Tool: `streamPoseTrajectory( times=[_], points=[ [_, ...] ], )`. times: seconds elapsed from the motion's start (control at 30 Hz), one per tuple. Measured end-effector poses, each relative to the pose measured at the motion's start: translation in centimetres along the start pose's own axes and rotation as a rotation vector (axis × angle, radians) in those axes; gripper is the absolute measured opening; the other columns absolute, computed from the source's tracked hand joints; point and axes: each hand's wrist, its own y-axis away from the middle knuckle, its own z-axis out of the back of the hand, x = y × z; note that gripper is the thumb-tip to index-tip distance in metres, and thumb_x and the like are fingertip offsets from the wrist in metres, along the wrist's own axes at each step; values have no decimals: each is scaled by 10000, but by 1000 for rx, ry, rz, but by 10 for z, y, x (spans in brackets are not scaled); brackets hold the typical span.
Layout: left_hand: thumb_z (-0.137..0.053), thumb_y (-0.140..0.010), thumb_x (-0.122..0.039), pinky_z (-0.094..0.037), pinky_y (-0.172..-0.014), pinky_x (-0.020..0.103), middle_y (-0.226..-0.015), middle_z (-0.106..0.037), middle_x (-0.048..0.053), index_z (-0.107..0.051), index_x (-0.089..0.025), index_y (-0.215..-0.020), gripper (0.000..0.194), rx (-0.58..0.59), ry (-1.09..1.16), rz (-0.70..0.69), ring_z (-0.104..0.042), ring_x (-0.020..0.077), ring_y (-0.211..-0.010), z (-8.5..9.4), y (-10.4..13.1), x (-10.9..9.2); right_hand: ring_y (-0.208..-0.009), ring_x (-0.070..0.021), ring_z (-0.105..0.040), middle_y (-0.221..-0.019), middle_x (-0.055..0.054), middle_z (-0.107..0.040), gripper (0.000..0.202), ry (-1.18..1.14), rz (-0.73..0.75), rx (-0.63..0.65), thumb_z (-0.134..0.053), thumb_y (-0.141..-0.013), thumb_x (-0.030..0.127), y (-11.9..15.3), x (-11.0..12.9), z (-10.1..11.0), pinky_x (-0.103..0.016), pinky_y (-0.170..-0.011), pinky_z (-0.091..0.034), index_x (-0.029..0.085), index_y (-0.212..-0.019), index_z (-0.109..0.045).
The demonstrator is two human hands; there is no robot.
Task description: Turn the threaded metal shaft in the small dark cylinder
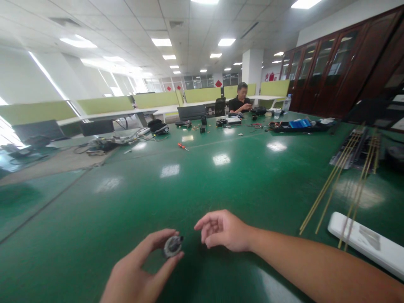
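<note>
My left hand (143,267) grips a small round grey part (172,246) between thumb and forefinger, low in the head view. The part has a dark middle and a small dark piece sticking out at its right edge. To the right of it, apart from it, is my right hand (224,230), palm turned toward the left with the fingers loosely curled and nothing between them. Both hands are over the green table (151,202).
A red screwdriver (182,146) lies farther back. At the right are thin yellowish rods (328,189) and a long white case (369,242). Cables and tools (104,144) lie at the left back. A person (240,103) sits across the table near a black tray (296,126).
</note>
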Motion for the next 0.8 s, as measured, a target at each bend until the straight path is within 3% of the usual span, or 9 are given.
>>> streamPoseTrajectory(
  times=[0.1, 0.23, 0.33, 0.5, 0.63, 0.8],
  points=[
    [-673, -889, -446, -576, -744, 221, -964, -728, -31, -668, -301, -1072, 233, 84, 92, -82, -708, 160, -840, -29, -24, -11, -640, -81, -556, -835, 10, -634, 462, 218, 88, -225, -590, -676, -40, -4, -7, 1, -210, -625, -446, 144, -1095, -655],
    [-644, -927, -339, -558, -803, 234, -1020, -699, -13, -647, -311, -1144, 219, 112, 153, -164, -670, 155, -921, -51, -28, -7, -638, -90, -543, -926, 1, -638, 564, 398, 177, -241, -612, -674, -10, -1, -10, 0, -210, -593, -444, 189, -1202, -614],
    [-618, -948, -313, -553, -848, 240, -1096, -680, 15, -637, -306, -1209, 262, 121, 126, -209, -658, 165, -989, -56, -19, 5, -652, -103, -559, -933, -2, -655, 520, 459, 194, -240, -649, -679, 41, 2, -9, -3, -217, -598, -460, 201, -1174, -630],
    [-644, -928, -342, -550, -868, 204, -1108, -700, -7, -603, -303, -1251, 328, 73, 114, -162, -685, 144, -980, -64, -13, 22, -582, -94, -523, -759, 29, -620, 382, 537, 157, -288, -677, -666, 68, 3, -5, -5, -202, -541, -428, 178, -1032, -681],
    [-673, -895, -360, -560, -822, 202, -1033, -721, -26, -637, -292, -1158, 274, 26, 138, -122, -703, 143, -909, -65, -16, 19, -553, -87, -503, -706, 43, -596, 331, 546, 135, -296, -679, -686, 87, 2, -4, -5, -194, -522, -409, 178, -1004, -685],
    [-685, -881, -329, -567, -768, 207, -958, -726, -18, -670, -264, -1041, 174, 31, 201, -126, -706, 147, -847, -60, -21, 11, -695, -126, -592, -849, -5, -661, 322, 519, 149, -307, -693, -695, 105, -1, -6, -3, -217, -615, -469, 180, -1008, -680]
  ],
)
